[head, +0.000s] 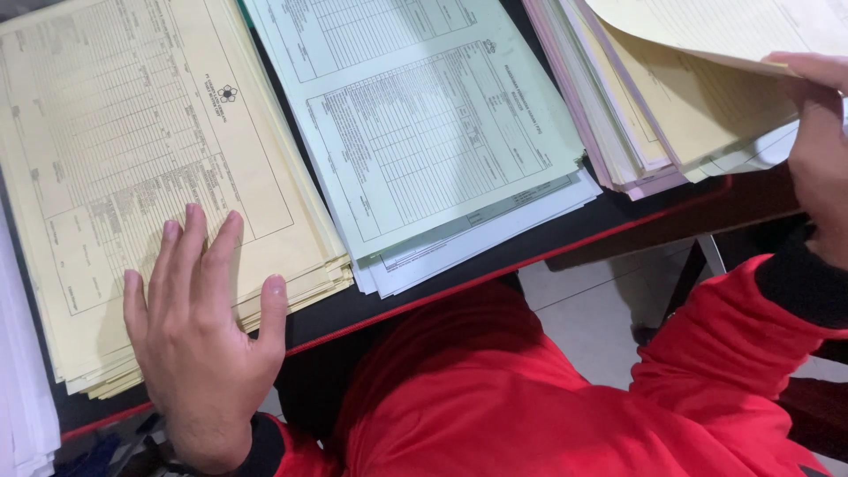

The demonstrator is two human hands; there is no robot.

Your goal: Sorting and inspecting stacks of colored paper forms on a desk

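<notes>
My left hand (205, 331) lies flat, fingers spread, on the near corner of a thick stack of yellow printed forms (132, 150) at the left. My right hand (820, 155) is at the far right edge, pinching the lifted corner of a cream sheet (733, 31) that curls up off a mixed stack of yellow, pink and white papers (654, 124). Between the two stacks sits a pile of pale green forms over white sheets (433, 132), which neither hand touches.
All three stacks rest on a black desk with a red front edge (495, 265). More white papers (22, 389) show at the far left. My red jacket with black cuffs (495, 397) fills the foreground, above a pale tiled floor (592, 309).
</notes>
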